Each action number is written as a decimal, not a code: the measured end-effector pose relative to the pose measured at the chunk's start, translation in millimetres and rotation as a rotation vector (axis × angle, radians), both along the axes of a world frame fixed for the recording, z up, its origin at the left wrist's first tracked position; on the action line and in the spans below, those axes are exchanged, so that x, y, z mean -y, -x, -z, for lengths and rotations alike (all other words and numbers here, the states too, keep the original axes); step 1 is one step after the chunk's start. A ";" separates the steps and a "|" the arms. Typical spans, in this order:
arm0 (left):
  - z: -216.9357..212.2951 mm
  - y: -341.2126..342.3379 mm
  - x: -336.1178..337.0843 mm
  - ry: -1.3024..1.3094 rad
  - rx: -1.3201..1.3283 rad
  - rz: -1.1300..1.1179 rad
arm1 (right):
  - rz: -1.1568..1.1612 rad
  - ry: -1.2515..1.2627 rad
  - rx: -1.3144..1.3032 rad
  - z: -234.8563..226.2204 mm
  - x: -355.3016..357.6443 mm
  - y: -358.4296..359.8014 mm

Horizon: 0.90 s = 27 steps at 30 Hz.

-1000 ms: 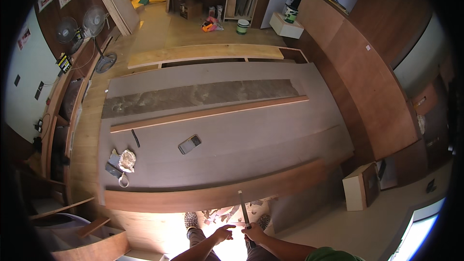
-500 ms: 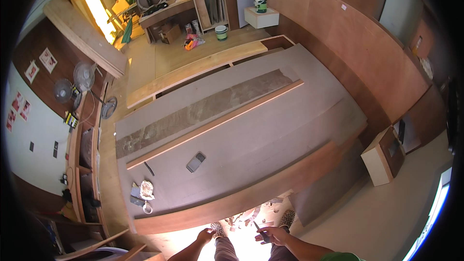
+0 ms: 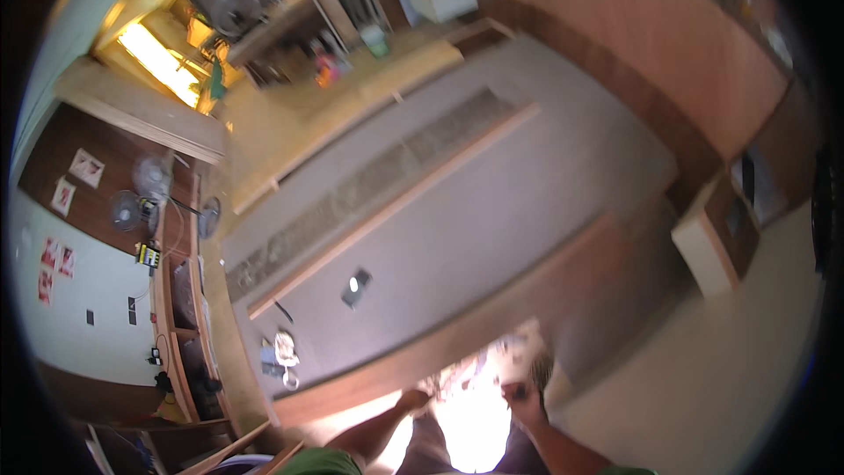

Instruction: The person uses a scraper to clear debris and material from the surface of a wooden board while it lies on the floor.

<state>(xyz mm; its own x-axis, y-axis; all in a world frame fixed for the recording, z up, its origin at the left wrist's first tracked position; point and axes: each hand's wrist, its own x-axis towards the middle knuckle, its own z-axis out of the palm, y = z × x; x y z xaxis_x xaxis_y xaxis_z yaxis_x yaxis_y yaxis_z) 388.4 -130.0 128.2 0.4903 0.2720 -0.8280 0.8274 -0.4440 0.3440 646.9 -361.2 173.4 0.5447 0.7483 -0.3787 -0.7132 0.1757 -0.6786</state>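
Long brown board (image 3: 457, 334): front edge of grey worktop (image 3: 492, 229), just beyond both hands, long axis across body, rising to right. Left hand (image 3: 411, 401) touching or nearly at board's lower edge; grip unclear through blur. Right hand (image 3: 520, 394) similarly near, seemingly curled round small dark item; cannot confirm. Phone (image 3: 356, 288) farther, left-forward.

Grey board (image 3: 492, 220), speckled grey-brown strip (image 3: 378, 176), reddish-brown edge plank (image 3: 457, 334), seemingly black phone (image 3: 356, 288).
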 end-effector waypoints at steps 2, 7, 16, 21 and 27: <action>17.8 -14.4 -11.6 -0.046 -0.041 0.091 | 0.093 0.118 0.100 -14.8 -14.6 -14.4; 96.9 -112.5 -22.1 -0.231 0.135 0.083 | 0.281 0.417 0.095 -3.3 -35.8 -73.4; 193.9 -305.2 -72.8 -0.729 0.606 0.073 | 0.461 0.301 0.265 103.0 -56.5 -136.4; 226.4 -315.3 -70.2 -0.776 0.546 0.100 | 0.582 0.190 0.241 120.0 -103.5 -166.1; 228.7 -317.7 -62.9 -0.781 0.494 0.195 | 0.699 0.312 0.319 145.7 -129.7 -199.7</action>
<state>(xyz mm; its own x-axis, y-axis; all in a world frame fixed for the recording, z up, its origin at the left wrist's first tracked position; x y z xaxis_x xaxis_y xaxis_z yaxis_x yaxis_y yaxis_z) 706.2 -67.1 -100.4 0.8324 0.5381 -0.1324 0.5540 -0.8122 0.1827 846.6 -231.6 27.7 0.9616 0.0835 -0.2613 -0.2743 0.2767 -0.9210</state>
